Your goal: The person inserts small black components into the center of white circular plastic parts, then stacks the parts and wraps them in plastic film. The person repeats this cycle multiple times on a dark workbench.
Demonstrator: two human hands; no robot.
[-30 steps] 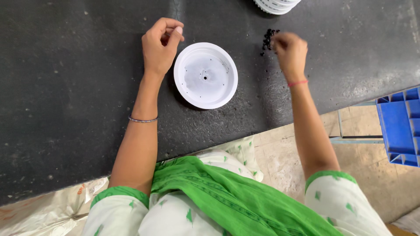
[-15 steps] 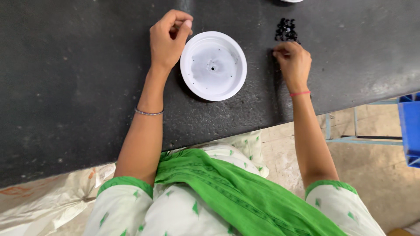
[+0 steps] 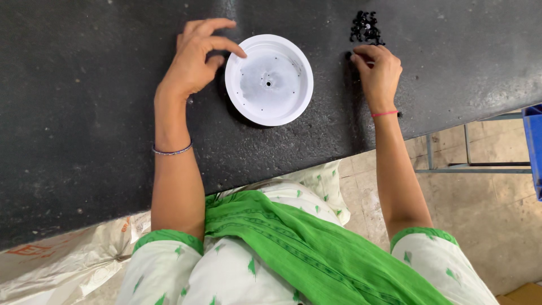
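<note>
Nearest to the camera, a green scarf is seen draped across a white garment with small green marks, and both bare forearms are extended from it over the edge of a dark, speckled desk. A crumpled plastic sheet is noted below the desk edge at the lower left, and a tiled floor at the lower right, with a thin metal frame and the corner of a blue crate at the right margin.

On the left wrist a thin bangle is observed; on the right wrist, a red thread band.

Farther in, a round white plastic disc with a raised rim and a small centre hole is found lying flat on the desk, between the two hands. The left hand is placed just beside the disc on its left; its fingers are loosely spread and curved, nothing is held, and the forefinger tip is laid at the disc's upper left rim. The right hand is set well to the right of the disc, knuckles up, its fingers drawn together in a pinch at the desk surface, where one small black piece is seen at the tips; whether it is actually gripped cannot be told.

Farthest off, just beyond the right fingertips, a small heap of black pieces is recorded on the desk.
</note>
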